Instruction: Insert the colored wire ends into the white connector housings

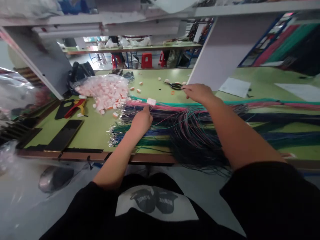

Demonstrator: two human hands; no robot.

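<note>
My left hand (142, 122) is closed around a white plastic connector housing (151, 101), with thin wires running from it below the fingertips. It hovers over bundles of pink, dark and green wires (160, 115) whose metal-tipped ends point left. My right hand (198, 93) reaches across the bench, fingers pinched at the handle end of small black-handled scissors (176, 86). The scissors lie on the green tabletop, blades toward the left. A small orange ring (172, 93) sits just below them.
A clear bag spilling pale connector housings (110, 91) stands left of the wires. Red-and-yellow pliers (75, 108) and a black flat object (65, 135) lie further left. Loose housings (138, 90) dot the back. A white upright panel (212, 53) rises behind my right hand, near paper sheets (235, 87).
</note>
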